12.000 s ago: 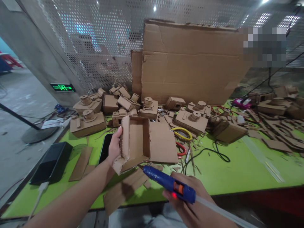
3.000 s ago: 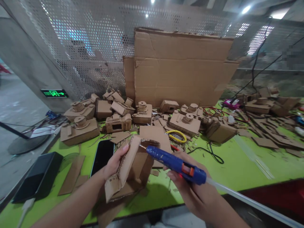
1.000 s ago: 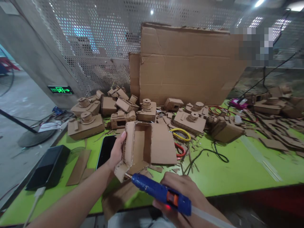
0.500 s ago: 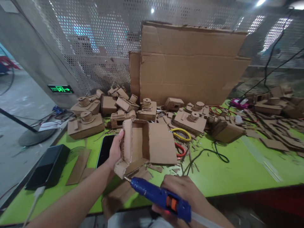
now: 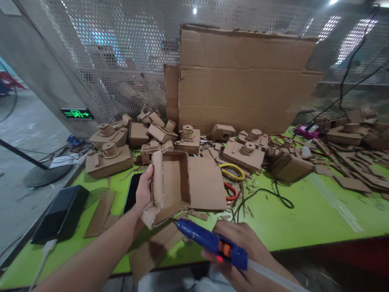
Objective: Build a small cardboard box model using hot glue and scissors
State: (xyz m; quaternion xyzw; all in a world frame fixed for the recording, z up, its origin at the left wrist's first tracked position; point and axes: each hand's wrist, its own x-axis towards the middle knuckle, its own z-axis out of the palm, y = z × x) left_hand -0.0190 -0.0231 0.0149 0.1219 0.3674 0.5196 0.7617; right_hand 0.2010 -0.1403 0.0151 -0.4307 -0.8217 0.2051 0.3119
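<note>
A perforated metal screen [image 5: 130,89] rises behind a lime-green worktable [image 5: 291,227], beside a concrete pillar [image 5: 45,69] where a green exit sign [image 5: 76,114] glows above a grey floor [image 5: 33,132].

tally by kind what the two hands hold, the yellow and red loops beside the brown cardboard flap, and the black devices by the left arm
Open brown cardboard box, left hand: 1
Blue plastic glue gun, right hand: 1
Yellow loop and red loop: 2
Flat black phone and boxy black device: 2
Total: 6

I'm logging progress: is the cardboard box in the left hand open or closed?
Open. The left hand holds the cardboard box with its inner walls and floor showing.
</note>
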